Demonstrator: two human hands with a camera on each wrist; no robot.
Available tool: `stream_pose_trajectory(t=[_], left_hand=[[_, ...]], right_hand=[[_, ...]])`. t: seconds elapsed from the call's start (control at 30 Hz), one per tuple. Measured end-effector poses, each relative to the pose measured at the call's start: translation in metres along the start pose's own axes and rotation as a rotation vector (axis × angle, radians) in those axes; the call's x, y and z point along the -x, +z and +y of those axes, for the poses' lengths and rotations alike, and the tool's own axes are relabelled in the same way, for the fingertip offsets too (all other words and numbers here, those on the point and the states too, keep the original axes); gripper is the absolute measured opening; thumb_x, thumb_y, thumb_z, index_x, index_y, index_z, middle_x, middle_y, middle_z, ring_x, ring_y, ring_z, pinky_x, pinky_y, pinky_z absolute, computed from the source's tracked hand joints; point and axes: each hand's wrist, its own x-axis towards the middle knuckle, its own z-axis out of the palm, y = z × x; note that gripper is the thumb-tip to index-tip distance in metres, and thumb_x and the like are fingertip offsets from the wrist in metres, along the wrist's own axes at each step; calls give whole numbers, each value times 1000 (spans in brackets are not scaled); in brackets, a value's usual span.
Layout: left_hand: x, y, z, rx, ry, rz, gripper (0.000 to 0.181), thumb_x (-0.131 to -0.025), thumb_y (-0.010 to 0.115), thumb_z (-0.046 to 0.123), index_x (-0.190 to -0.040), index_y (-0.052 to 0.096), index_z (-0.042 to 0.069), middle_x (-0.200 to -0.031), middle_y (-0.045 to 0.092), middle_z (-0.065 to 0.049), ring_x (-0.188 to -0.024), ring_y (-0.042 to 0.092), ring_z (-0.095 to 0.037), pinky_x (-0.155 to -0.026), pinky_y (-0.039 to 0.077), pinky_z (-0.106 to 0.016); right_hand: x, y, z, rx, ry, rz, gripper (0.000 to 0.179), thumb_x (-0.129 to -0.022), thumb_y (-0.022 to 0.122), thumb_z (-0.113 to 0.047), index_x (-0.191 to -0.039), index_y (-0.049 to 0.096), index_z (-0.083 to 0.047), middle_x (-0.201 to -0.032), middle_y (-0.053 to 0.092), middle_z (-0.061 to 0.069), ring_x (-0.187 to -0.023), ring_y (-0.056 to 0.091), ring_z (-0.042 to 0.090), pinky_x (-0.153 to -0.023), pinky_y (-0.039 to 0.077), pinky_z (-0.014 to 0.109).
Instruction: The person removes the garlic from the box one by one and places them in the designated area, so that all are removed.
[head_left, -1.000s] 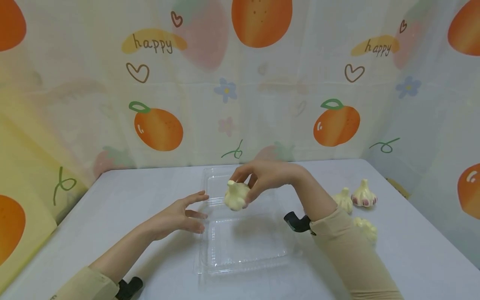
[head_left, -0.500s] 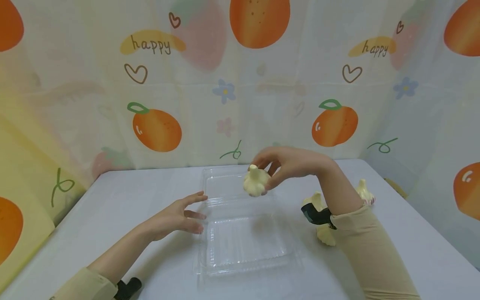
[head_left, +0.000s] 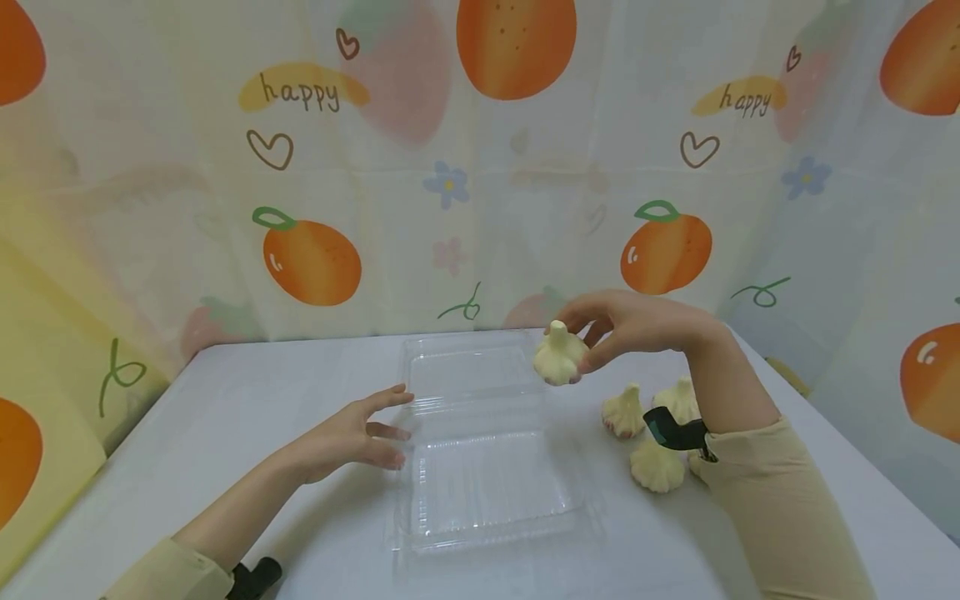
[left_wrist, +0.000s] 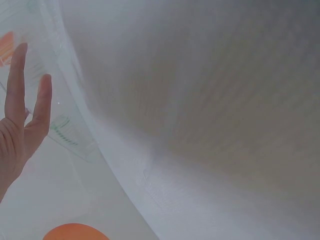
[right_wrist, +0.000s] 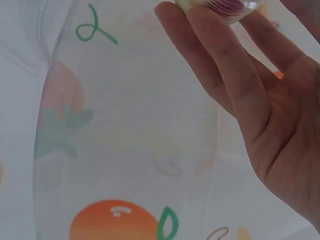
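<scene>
My right hand (head_left: 630, 323) pinches a pale garlic bulb (head_left: 559, 354) between thumb and fingers, stem up, in the air by the right side of a clear plastic clamshell box (head_left: 480, 533). Purple streaks show on the bulb's underside (right_wrist: 227, 6) in the right wrist view. The box lies unfolded on the white table, its lid half towards the back. At the box's left edge my left hand (head_left: 348, 437) has its fingers spread and holds nothing. In the left wrist view, fingers of that left hand (left_wrist: 22, 110) stand extended.
Several more garlic bulbs (head_left: 657, 465) lie in a group on the table's right, partly hidden by the right wrist's black camera mount (head_left: 675, 429) and sleeve. A fruit-printed curtain (head_left: 525, 208) hangs behind the white table (head_left: 300, 392).
My right hand has carried the garlic bulb from over the box to the right and slightly up. My left hand stays in place. More of the other bulbs now show beside the right sleeve.
</scene>
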Motion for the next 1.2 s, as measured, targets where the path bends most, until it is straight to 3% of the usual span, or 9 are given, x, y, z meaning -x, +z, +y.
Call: stream_pose_trajectory(t=[0.33, 0.97, 1.2], left_hand=[[0, 0, -1, -8, -6, 5, 89, -81, 76, 7, -155, 27, 2, -168, 5, -14, -136, 49, -42, -88, 62, -36], [2, -1, -2, 2, 16, -11, 88, -83, 75, 8, -155, 25, 1, -168, 4, -14, -136, 48, -43, -88, 62, -35], [1, -2, -5, 15, 23, -16, 88, -82, 75, 8, -155, 25, 1, -168, 4, -13, -136, 48, -44, -88, 62, -36]], right_hand=[[28, -13, 30, 41, 81, 76, 39, -82, 78, -31, -119, 65, -30, -127, 63, -5, -109, 67, 19, -94, 54, 38], [86, -33, 63, 54, 264, 127, 55, -87, 74, -33, -136, 54, -18, -140, 57, 8, -128, 54, 33, -95, 51, 39], [103, -34, 84, 69, 303, 129, 65, -88, 72, -33, -143, 47, -10, -144, 52, 16, -132, 48, 41, -94, 53, 47]])
